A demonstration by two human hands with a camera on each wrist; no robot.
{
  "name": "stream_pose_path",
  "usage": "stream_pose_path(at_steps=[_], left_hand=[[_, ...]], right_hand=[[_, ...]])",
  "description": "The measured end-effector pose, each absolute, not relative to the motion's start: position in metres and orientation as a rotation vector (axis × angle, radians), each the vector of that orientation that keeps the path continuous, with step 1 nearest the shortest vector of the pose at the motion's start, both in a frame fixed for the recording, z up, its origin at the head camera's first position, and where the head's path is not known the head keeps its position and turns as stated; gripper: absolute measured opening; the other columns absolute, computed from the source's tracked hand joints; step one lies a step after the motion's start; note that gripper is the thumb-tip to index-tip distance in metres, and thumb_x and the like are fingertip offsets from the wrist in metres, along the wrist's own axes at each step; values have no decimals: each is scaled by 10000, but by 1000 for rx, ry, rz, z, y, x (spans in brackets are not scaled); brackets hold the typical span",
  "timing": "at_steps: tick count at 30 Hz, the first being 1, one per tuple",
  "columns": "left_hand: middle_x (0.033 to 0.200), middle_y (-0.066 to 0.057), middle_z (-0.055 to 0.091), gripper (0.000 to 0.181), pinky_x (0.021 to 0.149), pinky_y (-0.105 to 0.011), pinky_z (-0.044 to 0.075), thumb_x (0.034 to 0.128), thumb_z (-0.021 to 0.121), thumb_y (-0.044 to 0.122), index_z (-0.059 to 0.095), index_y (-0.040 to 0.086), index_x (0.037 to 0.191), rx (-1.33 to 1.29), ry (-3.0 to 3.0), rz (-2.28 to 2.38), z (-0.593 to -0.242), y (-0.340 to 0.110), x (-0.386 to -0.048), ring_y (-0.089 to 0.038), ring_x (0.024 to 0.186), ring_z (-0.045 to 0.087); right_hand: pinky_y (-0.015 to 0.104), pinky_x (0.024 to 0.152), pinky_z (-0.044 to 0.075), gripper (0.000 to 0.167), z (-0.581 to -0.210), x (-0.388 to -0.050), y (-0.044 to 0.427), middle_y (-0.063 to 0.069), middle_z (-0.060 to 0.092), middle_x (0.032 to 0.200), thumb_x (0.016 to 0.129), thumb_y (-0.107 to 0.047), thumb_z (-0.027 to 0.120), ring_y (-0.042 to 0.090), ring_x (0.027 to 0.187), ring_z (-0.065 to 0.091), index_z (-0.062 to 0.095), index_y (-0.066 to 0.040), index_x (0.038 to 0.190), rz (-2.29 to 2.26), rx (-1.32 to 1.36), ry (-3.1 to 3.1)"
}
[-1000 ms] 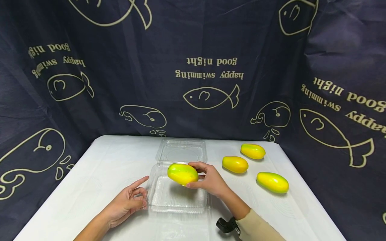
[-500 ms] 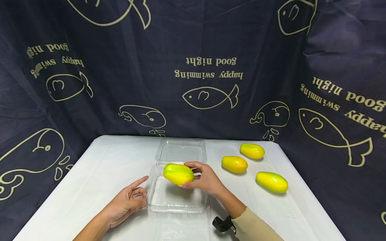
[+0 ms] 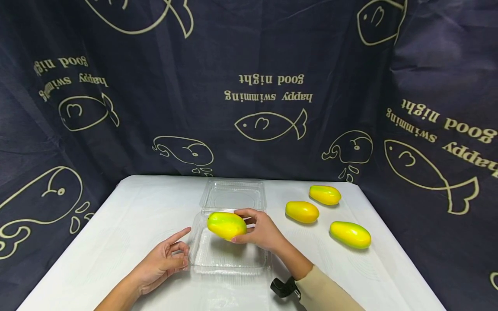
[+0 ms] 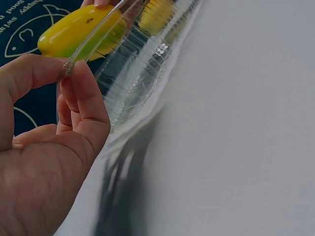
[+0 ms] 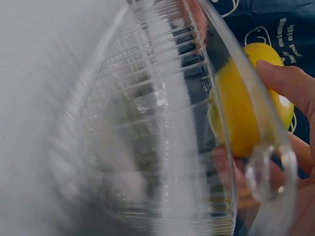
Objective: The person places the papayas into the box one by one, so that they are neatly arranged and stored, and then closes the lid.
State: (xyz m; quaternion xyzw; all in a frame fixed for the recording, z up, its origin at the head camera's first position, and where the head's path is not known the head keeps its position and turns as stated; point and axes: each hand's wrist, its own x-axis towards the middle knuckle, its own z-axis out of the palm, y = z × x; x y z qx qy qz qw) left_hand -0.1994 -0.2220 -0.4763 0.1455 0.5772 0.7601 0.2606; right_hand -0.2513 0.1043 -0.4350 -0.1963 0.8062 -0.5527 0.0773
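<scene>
Where the white table (image 3: 97,242) comes closest to us, a beige sleeve (image 3: 324,291) enters from the near right, with a black device (image 3: 283,288) by its cuff. To the left of these we see our left hand (image 3: 161,264), the index finger stretched out fairly straight and the others bent; the left wrist view shows a thumb and fingertip brought together on the rim of a clear plastic container, pinching it at its left side. The container's base (image 3: 229,271) lies near the middle of the table, facing up. Over it we hold a yellow-green fruit (image 3: 227,225) with our right hand (image 3: 262,231), which comes from the right: the thumb is on the near side, the other fingers on the far side, spread as wide as the fruit itself. The fruit is tilted a little and hangs clear of the base, its shadow falling inside. Out to the right rests one loose fruit (image 3: 350,235), then, farther and more to the left, a second fruit (image 3: 302,212). Beyond the base lies the container's lid (image 3: 233,201), and at the far right a third fruit (image 3: 325,195). Behind everything hangs a dark blue cloth (image 3: 194,77) with pale fish drawings and upside-down lettering.
</scene>
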Motion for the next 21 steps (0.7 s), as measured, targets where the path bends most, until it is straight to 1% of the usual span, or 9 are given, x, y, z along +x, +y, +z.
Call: stream_pose_path(at_steps=[4,12,17,21], left_hand=[[1054,66,547,948,821,-232,592,953,561,-120,-78,42,1634,395,1561,2060,-477,-222,-200,-39,864,634],[1052,61,546,954,820,-231,595,949,559,-129,-83,44,1634,396,1546,2064,-477,-222,-200,-42,861,643],[1051,63,553,946,826,-229,594,949,551,-138,-72,49,1636,405,1533,2069,-477,-221,-201,-42,863,648],[1051,57,549,950,828,-231,596,947,555,-136,-72,47,1636,402,1545,2063,-475,-220,-201,-41,862,646]], right_hand=[[292,873,615,684,-435,-253,103,87,656,1321,723,-144,932,276,1115,653,656,-133,1349,-1633,-591,2434],[314,869,617,669,-436,-255,99,83,677,1286,708,-161,940,255,1085,668,679,-150,1324,-1607,-585,2473],[292,838,616,654,-435,-256,96,93,681,1264,702,-157,936,243,1038,674,692,-145,1309,-1613,-599,2464],[281,832,614,659,-435,-257,94,93,682,1255,699,-165,938,253,1036,677,693,-138,1310,-1608,-606,2468]])
